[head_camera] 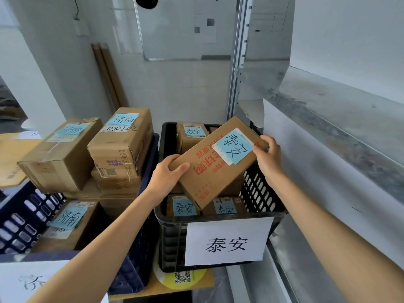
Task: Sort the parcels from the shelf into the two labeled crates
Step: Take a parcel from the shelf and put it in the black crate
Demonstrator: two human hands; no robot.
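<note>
held parcel: a flat brown parcel (209, 171) with red print is held tilted over the black crate (259, 191), right end higher. Whether it's touching the boxes underneath can't really be told.
blue note: a blue note (235, 146) with 泰安 handwritten on it is stuck to the parcel's top face, up by the right end.
left grip: the left grip (167, 174) is wrapped round the parcel's near left corner, with the thumb laid on top and the fingers tucked under.
right grip: the right grip (269, 157) is clamped on the far right corner, with the thumb pressed right at the note's edge.
black crate: a white sheet (227, 242) printed 泰安 is fixed to its front wall. Three small boxes with blue 泰安 notes are seen inside. One front box (184, 207) and a second front box (227, 208) sit at the near wall, and a back box (192, 134) sits at the far wall.
blue crate: the blue crate (21, 215) is parked just left of the black one and is piled above its rim with bigger boxes. The top box (122, 145) and the left box (63, 156) are both tagged 济南.
shelf: a grey metal shelf (341, 121) is seen along the right, just beside the black crate.
underneath: a yellow QR sticker (182, 279) is seen below the black crate's front.
</note>
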